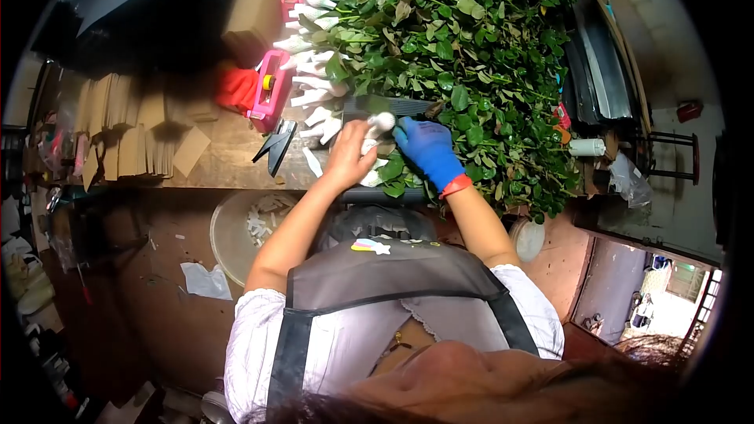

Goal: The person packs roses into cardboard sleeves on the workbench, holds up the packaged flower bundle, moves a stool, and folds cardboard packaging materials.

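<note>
Green hides much of the desk (228,159)

Leaves (471,71) are cut off above. The bare left hand (348,159) and gloved right hand (429,148) flank a blurred white bud (382,121); whether either grip is clamped on it, I cannot tell.

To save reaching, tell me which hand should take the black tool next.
Probably the left hand: it is nearer the black tool, while the gloved right hand sits farther off, beside the leaves.
</note>
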The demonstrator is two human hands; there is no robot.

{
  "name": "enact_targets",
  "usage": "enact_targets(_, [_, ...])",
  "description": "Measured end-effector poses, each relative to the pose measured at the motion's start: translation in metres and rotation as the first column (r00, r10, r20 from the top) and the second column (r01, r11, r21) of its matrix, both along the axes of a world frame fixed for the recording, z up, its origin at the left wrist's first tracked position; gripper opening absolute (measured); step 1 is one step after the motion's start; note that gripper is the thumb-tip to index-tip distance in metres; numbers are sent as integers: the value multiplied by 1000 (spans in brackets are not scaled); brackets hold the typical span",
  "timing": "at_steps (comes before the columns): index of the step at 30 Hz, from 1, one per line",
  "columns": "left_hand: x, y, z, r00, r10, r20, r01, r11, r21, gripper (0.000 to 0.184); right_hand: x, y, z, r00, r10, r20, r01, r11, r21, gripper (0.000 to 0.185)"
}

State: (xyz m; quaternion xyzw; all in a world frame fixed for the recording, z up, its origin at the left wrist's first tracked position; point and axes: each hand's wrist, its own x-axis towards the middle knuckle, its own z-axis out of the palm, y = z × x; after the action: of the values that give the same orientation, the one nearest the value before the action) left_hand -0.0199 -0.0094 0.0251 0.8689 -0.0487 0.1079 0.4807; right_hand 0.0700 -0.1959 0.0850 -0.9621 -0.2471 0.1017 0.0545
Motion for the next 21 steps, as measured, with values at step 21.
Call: enact_targets(21, [-14, 54, 56, 943, 314, 111, -300, 945, -132, 20, 6, 9, -11, 995, 45, -85, -50, 997, -63, 31])
